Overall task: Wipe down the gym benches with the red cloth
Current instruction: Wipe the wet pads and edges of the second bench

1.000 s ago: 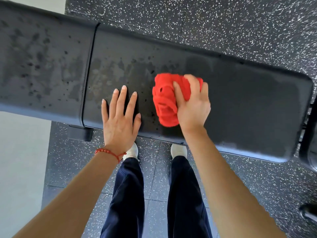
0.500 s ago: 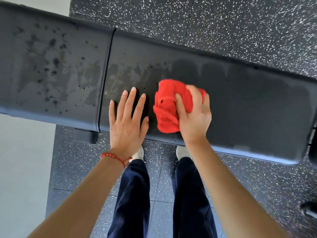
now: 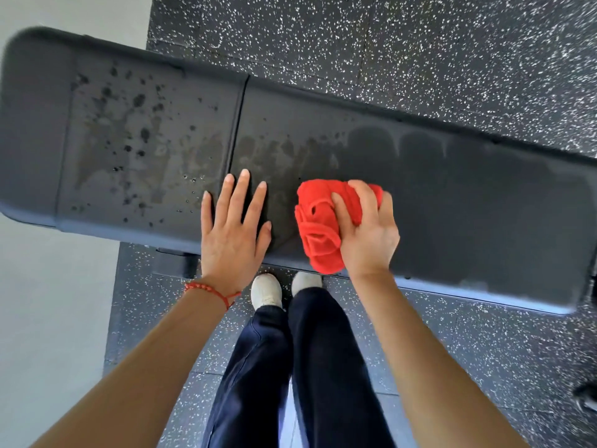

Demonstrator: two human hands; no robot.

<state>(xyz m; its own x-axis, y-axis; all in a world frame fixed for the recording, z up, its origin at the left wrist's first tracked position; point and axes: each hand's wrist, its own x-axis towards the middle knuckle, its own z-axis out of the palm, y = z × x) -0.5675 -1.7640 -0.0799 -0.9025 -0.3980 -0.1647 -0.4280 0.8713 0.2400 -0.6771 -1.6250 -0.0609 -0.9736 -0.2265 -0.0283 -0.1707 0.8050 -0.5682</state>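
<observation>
A long black padded gym bench (image 3: 468, 202) runs across the view, split by a seam into a short left pad and a long right pad. My right hand (image 3: 368, 234) grips a bunched red cloth (image 3: 319, 227) pressed on the long pad near its front edge. My left hand (image 3: 234, 231) lies flat on the pad, fingers spread, just left of the cloth. The left pad (image 3: 139, 147) is speckled with dark wet droplets and smears. The pad right of the cloth looks evenly matte with faint wipe arcs.
Black rubber floor (image 3: 420, 59) with white flecks surrounds the bench. A pale grey floor area (image 3: 48, 318) lies to the left. My legs and white shoes (image 3: 266, 291) stand against the bench's front edge. A dark object (image 3: 586, 396) shows at the right edge.
The view has shifted so the bench's left end now shows. The cloth and my right hand have slid toward the front edge of the pad. My left hand stays flat beside it.
</observation>
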